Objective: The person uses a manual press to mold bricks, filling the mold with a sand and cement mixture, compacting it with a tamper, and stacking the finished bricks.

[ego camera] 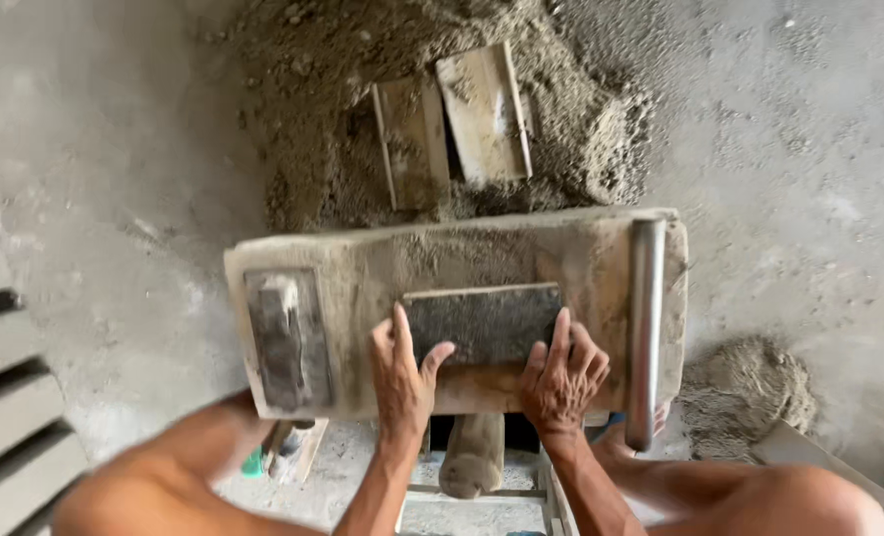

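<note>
A rectangular mould (482,320) filled with dark, damp sand mix sits on a dusty wooden work board (363,273). My left hand (402,372) grips the mould's left end, with fingers up its side and thumb on the near edge. My right hand (561,377) grips the right end the same way. Both hands rest on the board's near edge.
A flat metal trowel-like block (285,339) lies on the board's left end, and a metal pipe (644,328) lies along its right end. Behind the board is a sand heap (363,119) with two wooden boards (452,124). Grey slabs (5,397) are stacked at left. A smaller sand pile (750,392) lies at right.
</note>
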